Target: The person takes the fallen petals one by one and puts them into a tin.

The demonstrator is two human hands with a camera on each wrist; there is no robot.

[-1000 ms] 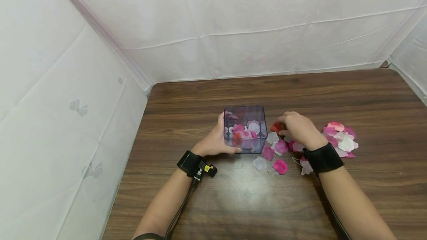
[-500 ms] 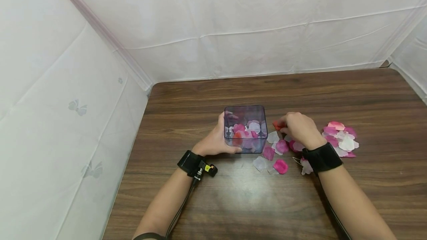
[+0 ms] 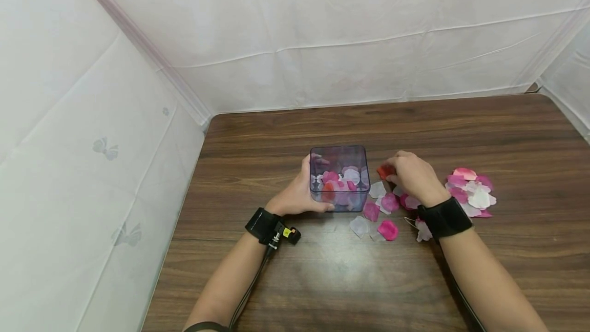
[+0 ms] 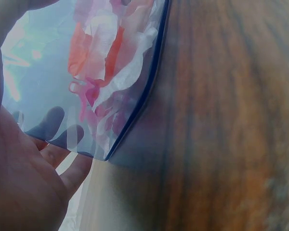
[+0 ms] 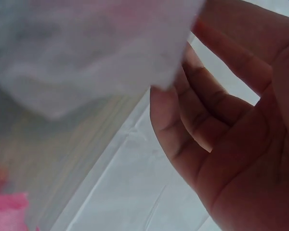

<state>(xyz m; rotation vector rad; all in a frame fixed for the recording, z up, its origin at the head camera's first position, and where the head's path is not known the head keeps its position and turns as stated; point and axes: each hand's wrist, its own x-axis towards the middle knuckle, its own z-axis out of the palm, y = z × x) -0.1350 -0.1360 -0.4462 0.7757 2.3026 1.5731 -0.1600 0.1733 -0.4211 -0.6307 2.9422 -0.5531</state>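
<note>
A clear, purple-tinted square box holds a layer of pink, white and red fabric petals. My left hand grips it from the left, thumb along its near side and fingers round the far one. The left wrist view shows the fingers against the box's wall. Just right of the box, my right hand pinches a red petal low over the table. Up close in the right wrist view, a blurred whitish petal surface reaches to the fingertips.
Loose pink and white petals lie between the box and my right wrist. A denser heap of petals sits farther right. The wooden table meets white sheeting at the back and left.
My right hand has shifted slightly, and the red petal in its fingers has turned, first showing less of itself and then more. The left hand and the box stay put.
</note>
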